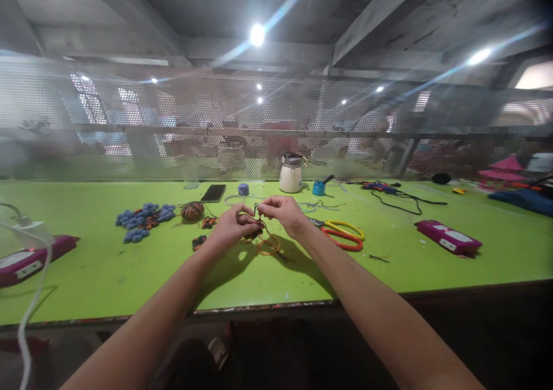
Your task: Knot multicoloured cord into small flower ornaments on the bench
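Dark cord (253,235) is pinched above a green tabletop (147,280).
Left hand (235,225) grips its bunched part; right hand (284,212) holds its strand.

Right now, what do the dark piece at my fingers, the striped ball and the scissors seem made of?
Dark piece: probably matte yarn, given the loose strands; detail is too small for certainty.
Striped ball: likely yarn, matte, showing wound-looking bands.
Scissors: probably metal blades, grey; handles look like smooth plastic, evenly red and yellow.

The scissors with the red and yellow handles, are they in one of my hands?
No, the scissors lie on the green table, to the right of the right hand.
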`<state>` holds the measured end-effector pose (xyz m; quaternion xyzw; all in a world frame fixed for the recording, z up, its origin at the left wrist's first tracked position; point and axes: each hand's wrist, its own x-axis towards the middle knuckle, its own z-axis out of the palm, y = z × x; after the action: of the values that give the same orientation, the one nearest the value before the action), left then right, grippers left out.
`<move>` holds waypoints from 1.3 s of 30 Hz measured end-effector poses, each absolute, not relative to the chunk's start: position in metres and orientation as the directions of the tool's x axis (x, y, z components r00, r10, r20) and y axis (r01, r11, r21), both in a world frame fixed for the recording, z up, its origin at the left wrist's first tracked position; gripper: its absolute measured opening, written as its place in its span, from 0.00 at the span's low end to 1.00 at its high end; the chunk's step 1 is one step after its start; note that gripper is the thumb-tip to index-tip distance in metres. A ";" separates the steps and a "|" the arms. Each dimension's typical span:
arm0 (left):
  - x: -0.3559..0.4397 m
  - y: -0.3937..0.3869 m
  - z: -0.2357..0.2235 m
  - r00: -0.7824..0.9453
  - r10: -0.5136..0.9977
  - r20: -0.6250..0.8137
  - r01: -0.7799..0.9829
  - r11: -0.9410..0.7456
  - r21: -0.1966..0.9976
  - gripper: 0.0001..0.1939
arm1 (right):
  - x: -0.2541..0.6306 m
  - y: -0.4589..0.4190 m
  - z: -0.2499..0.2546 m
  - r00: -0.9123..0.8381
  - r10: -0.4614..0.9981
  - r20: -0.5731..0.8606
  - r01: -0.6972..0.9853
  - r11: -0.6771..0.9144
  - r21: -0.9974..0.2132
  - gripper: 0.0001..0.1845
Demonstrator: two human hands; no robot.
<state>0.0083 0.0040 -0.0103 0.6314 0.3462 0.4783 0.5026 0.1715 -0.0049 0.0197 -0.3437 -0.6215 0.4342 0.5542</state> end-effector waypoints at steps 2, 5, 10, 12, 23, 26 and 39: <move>0.009 0.004 -0.010 0.294 0.924 0.244 -0.042 -0.243 0.969 0.21 | 0.171 -0.005 0.020 -0.158 0.901 0.404 -0.065 0.398 -0.915 0.11; 0.009 0.001 -0.009 0.279 0.930 0.240 -0.035 -0.239 0.970 0.21 | 0.172 -0.006 0.021 -0.166 0.904 0.395 -0.059 0.391 -0.918 0.11; 0.010 -0.008 -0.003 0.302 0.919 0.251 -0.019 -0.258 0.966 0.16 | 0.172 -0.006 0.023 -0.177 0.914 0.366 -0.045 0.364 -0.930 0.12; 0.010 -0.011 -0.001 0.308 0.920 0.242 -0.018 -0.249 0.968 0.14 | 0.171 -0.006 0.022 -0.181 0.910 0.374 -0.069 0.367 -0.928 0.11; 0.010 -0.012 0.000 0.346 0.902 0.259 -0.084 -0.245 0.966 0.12 | 0.172 -0.011 0.027 -0.349 0.806 0.478 0.016 0.515 -0.857 0.13; 0.008 -0.013 0.002 0.352 0.899 0.261 -0.156 -0.219 0.963 0.16 | 0.178 -0.007 0.028 -0.267 0.865 0.424 0.176 0.477 -0.861 0.10; 0.007 -0.021 0.012 0.363 0.901 0.236 -0.313 -0.121 0.942 0.14 | 0.197 -0.005 0.032 -0.405 0.885 0.230 0.133 0.306 -0.943 0.18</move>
<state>0.0072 -0.0205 0.0116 0.5580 0.2634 0.4991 0.6084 0.1971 -0.0045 0.0324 -0.3640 -0.6987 0.4632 0.4059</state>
